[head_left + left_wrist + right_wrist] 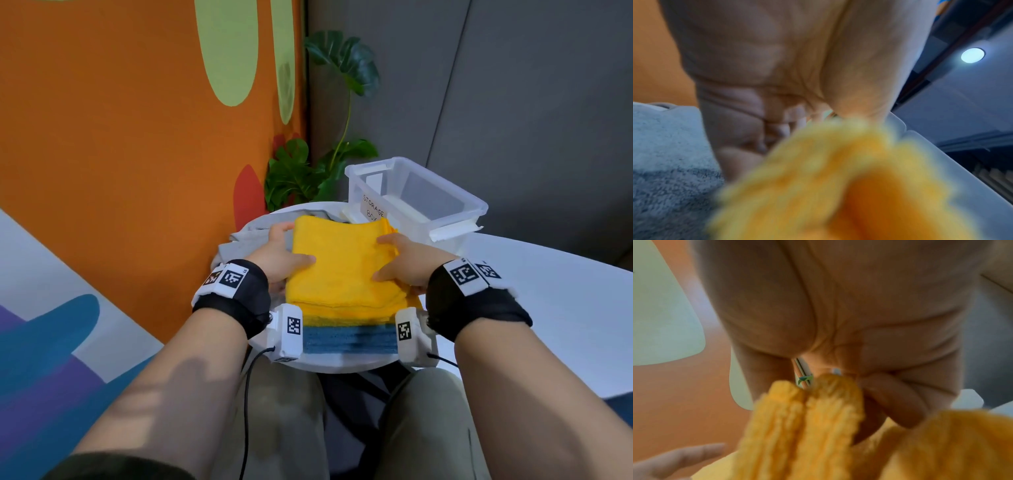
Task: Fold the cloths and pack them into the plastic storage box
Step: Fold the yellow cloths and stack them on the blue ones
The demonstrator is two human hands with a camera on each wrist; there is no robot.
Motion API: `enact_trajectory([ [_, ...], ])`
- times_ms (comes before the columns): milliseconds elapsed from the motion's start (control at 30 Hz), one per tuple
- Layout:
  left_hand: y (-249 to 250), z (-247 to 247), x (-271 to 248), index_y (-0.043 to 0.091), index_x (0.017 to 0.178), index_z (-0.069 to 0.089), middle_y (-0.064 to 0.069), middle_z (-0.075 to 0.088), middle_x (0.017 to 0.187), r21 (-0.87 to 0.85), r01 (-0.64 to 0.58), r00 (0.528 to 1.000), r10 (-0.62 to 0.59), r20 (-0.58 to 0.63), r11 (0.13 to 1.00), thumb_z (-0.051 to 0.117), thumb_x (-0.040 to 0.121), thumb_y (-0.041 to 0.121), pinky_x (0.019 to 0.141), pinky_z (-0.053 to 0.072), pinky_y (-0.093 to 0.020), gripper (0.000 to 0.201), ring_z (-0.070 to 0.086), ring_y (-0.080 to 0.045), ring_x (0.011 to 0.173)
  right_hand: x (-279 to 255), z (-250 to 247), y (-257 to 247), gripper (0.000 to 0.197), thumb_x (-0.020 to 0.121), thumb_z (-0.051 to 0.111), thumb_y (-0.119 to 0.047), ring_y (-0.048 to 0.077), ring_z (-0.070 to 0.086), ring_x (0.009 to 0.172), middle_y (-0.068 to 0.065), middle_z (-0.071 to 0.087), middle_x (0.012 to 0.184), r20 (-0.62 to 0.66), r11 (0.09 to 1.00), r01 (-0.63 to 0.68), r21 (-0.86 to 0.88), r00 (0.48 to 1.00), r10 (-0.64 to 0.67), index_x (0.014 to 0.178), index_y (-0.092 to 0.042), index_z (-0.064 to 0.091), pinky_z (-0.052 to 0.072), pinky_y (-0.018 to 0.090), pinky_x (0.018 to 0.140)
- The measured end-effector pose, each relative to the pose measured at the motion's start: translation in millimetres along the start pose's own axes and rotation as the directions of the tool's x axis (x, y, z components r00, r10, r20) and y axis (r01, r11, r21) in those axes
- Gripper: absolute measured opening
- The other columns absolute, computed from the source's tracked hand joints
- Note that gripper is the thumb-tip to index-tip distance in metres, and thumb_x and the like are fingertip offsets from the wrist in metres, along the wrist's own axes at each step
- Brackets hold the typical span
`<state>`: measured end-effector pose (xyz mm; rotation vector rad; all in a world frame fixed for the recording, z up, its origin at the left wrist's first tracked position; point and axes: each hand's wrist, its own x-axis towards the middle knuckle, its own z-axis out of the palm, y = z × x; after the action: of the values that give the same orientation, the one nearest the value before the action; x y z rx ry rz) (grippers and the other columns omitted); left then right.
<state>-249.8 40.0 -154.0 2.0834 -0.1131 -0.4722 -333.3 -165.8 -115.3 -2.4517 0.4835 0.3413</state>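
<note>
You hold a folded yellow cloth (pixel 337 263) by its two sides, your left hand (pixel 279 258) gripping the left edge with the thumb laid on top and the fingers under, your right hand (pixel 407 263) doing the same on the right edge; the right wrist view shows those fingers curled round bunched yellow layers. The yellow cloth sits over the middle of a small round white table (pixel 342 365). Under it, toward your body, a blue folded cloth (pixel 349 339) shows its near edge, just short of the table's near rim. A grey cloth (pixel 246 240) lies crumpled left of the yellow cloth, reaching the table's left rim, and your left hand is just beside it.

The clear plastic storage box (pixel 416 197) stands beyond the yellow cloth and to its right, open at the top, its near corner just past the cloth's far right corner. The box's inside looks bare of cloths, and a white lid piece (pixel 455 229) lies at its near right rim. A paper label (pixel 373 207) on the box's near wall reads "STORAGE BOX"

Behind the box, to its left, stands a green leafy plant (pixel 329 144) against an orange wall (pixel 137 137) with pale green ovals; grey panels rise behind the box's right side. A second white surface (pixel 555 291) spreads right of the box
</note>
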Motion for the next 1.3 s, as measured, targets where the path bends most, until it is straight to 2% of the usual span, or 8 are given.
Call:
enact_trajectory([
  [200,10,0,-2,0.037,0.128,0.05,-0.002,0.053,0.129,0.116,-0.215,0.977,0.214,0.025,0.97,0.069,0.086,0.017,0.094,0.051,-0.044,0.05,0.057,-0.024,0.111,-3,-18,-10,0.061,0.091,0.062,-0.025,0.018,0.043,0.09,0.001,0.049,0.112,-0.034,0.99,0.043,-0.132,0.998,-0.048,0.146,-0.02,0.035,0.039,0.024,0.071],
  [300,10,2,0,0.033,0.133,0.049,-0.001,0.051,0.129,0.154,-0.229,0.973,0.225,0.04,0.961,0.074,0.083,0.019,0.095,0.05,-0.041,0.057,0.055,-0.023,0.113,-5,-25,-11,0.055,0.093,0.059,-0.026,0.026,0.048,0.118,0.01,0.044,0.141,-0.053,0.957,-0.002,-0.291,0.998,-0.015,0.143,-0.014,0.039,0.046,0.033,0.094],
  [400,4,5,2,0.03,0.137,0.047,-0.003,0.048,0.137,0.285,-0.192,0.981,0.18,0.071,0.939,0.078,0.079,0.023,0.095,0.049,-0.037,0.066,0.052,-0.024,0.119,2,-16,-4,0.049,0.09,0.063,-0.021,0.025,0.055,0.113,0.012,0.052,0.135,0.003,0.948,-0.051,-0.315,0.998,0.055,0.135,-0.009,0.05,0.051,0.03,0.078],
  [567,-2,7,2,0.027,0.143,0.04,-0.003,0.045,0.141,0.324,-0.159,0.983,0.12,0.137,0.932,0.079,0.078,0.025,0.088,0.052,-0.034,0.076,0.055,-0.024,0.114,17,-2,6,0.056,0.093,0.057,-0.03,0.029,0.049,0.124,0.013,0.047,0.139,0.041,0.87,-0.094,-0.483,0.991,0.13,0.142,-0.008,0.04,0.039,0.04,0.107],
  [867,24,-15,-7,0.022,0.146,0.034,-0.011,0.033,0.148,0.507,-0.205,0.962,0.269,-0.055,0.837,0.06,0.092,0.036,0.09,0.041,-0.032,0.061,0.05,-0.026,0.12,13,-38,-19,0.032,0.097,0.044,-0.025,0.022,0.052,0.089,0.009,0.059,0.103,-0.225,0.897,-0.045,-0.439,0.973,-0.061,0.12,-0.008,0.057,0.04,0.032,0.075],
  [967,34,-12,-9,0.02,0.147,0.033,-0.01,0.027,0.152,0.568,-0.251,0.928,0.362,-0.089,0.784,0.053,0.096,0.034,0.101,0.037,-0.037,0.056,0.041,-0.028,0.131,3,-36,-38,0.033,0.096,0.043,-0.024,0.024,0.056,0.095,0.01,0.061,0.113,-0.319,0.921,0.011,-0.39,0.936,-0.147,0.124,-0.01,0.055,0.04,0.03,0.071],
  [1100,24,12,5,0.016,0.15,0.026,-0.007,0.013,0.16,0.669,-0.3,0.934,0.352,0.06,0.68,0.043,0.101,0.034,0.115,0.024,-0.043,0.055,0.017,-0.025,0.146,11,0,-52,0.039,0.098,0.041,-0.029,0.027,0.051,0.119,0.012,0.049,0.135,-0.249,0.927,0.038,-0.373,0.958,-0.139,0.134,-0.013,0.047,0.041,0.033,0.089],
  [1300,-10,46,17,0.019,0.154,0.001,0.001,-0.017,0.16,0.749,-0.185,0.983,0.121,0.14,0.636,0.025,0.104,0.041,0.114,0.018,-0.06,0.06,-0.011,-0.023,0.148,49,63,-16,0.063,0.098,0.033,-0.048,0.027,0.002,0.146,0.008,-0.001,0.16,-0.185,0.941,-0.078,-0.33,0.983,0.017,0.15,-0.017,0.016,0.011,0.05,0.117],
])
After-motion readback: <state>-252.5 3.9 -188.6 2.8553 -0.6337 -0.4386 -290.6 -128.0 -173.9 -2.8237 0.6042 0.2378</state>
